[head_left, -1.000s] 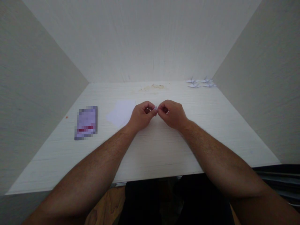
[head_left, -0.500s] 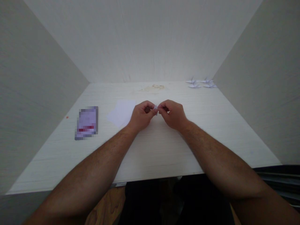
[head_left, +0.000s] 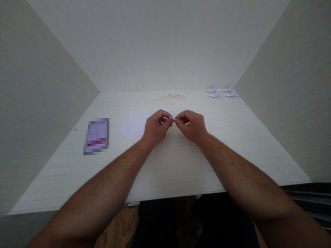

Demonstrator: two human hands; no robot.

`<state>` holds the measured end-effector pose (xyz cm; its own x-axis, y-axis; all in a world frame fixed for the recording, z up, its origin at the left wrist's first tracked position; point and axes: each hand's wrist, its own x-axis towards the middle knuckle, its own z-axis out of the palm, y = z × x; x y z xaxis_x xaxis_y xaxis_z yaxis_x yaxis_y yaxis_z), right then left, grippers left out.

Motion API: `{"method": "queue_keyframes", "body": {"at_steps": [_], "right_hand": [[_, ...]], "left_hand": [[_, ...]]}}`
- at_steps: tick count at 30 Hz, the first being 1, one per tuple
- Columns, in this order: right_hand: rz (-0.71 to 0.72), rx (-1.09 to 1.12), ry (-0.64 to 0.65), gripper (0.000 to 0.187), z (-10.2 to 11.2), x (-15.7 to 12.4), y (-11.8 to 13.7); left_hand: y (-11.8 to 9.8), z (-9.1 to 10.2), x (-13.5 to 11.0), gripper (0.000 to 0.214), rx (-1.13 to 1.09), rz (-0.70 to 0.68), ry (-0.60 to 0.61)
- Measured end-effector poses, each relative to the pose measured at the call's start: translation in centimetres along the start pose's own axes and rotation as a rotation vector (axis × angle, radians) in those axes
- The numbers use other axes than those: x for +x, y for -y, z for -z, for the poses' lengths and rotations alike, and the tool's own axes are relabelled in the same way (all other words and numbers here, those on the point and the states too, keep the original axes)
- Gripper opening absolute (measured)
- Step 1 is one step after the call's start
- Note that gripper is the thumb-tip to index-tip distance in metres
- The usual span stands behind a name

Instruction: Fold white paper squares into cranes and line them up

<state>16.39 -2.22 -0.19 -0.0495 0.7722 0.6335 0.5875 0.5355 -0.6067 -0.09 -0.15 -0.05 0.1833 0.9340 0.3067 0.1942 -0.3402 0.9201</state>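
My left hand (head_left: 156, 126) and my right hand (head_left: 191, 125) meet over the middle of the white desk (head_left: 165, 162), fingertips pinched together. Between them they hold a tiny folded piece of pale paper (head_left: 171, 118), mostly hidden by the fingers. Both hands rest low, near or on the desk surface. Loose white paper sheets (head_left: 133, 125) lie just left of my left hand.
A purple-and-white packet (head_left: 97, 135) lies at the left of the desk. Several small folded paper cranes (head_left: 221, 92) stand at the far right corner. A brownish stain (head_left: 170, 96) marks the far middle. Pale walls enclose the desk on three sides.
The hands have barely shifted; the fingertips have moved slightly around the small paper piece. Nothing else has moved.
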Motion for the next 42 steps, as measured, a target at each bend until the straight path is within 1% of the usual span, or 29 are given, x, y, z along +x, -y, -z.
{"method": "queue_keyframes", "body": {"at_steps": [4, 7, 10, 18, 24, 29, 33, 38, 42], "right_hand": [[0.021, 0.023, -0.013, 0.002, -0.1, 0.0, -0.1], [0.061, 0.002, 0.000, 0.003, -0.1, -0.1, -0.2], [0.070, -0.004, 0.006, 0.005, 0.0, -0.1, -0.2], [0.049, 0.033, -0.013, 0.005, 0.1, 0.0, 0.1], [-0.018, 0.055, 0.003, 0.003, 0.1, 0.0, 0.3], [-0.038, 0.080, 0.011, 0.003, 0.2, 0.0, 0.3], [-0.037, 0.106, -0.001, 0.002, 0.1, 0.0, 0.3], [-0.032, 0.106, -0.013, 0.002, 0.1, 0.0, 0.3], [-0.062, 0.130, -0.024, 0.002, 0.1, 0.0, 0.5]], "left_hand": [[-0.2, 0.0, -0.1, 0.008, 0.050, -0.032, -0.019], [-0.5, -0.1, -0.2, 0.008, 0.100, -0.062, -0.044], [-0.7, -0.2, -0.3, 0.007, 0.122, -0.065, -0.062], [-0.2, -0.1, -0.3, 0.008, 0.140, -0.089, -0.039], [-0.3, -0.1, -0.3, 0.009, 0.159, -0.096, -0.047], [-0.3, -0.1, -0.3, 0.009, 0.139, -0.105, -0.055], [-0.1, -0.1, -0.3, 0.009, 0.122, -0.122, -0.038], [0.1, -0.3, -0.3, 0.008, 0.044, -0.066, -0.010], [0.4, -0.4, -0.3, 0.009, -0.036, -0.048, 0.009]]}}
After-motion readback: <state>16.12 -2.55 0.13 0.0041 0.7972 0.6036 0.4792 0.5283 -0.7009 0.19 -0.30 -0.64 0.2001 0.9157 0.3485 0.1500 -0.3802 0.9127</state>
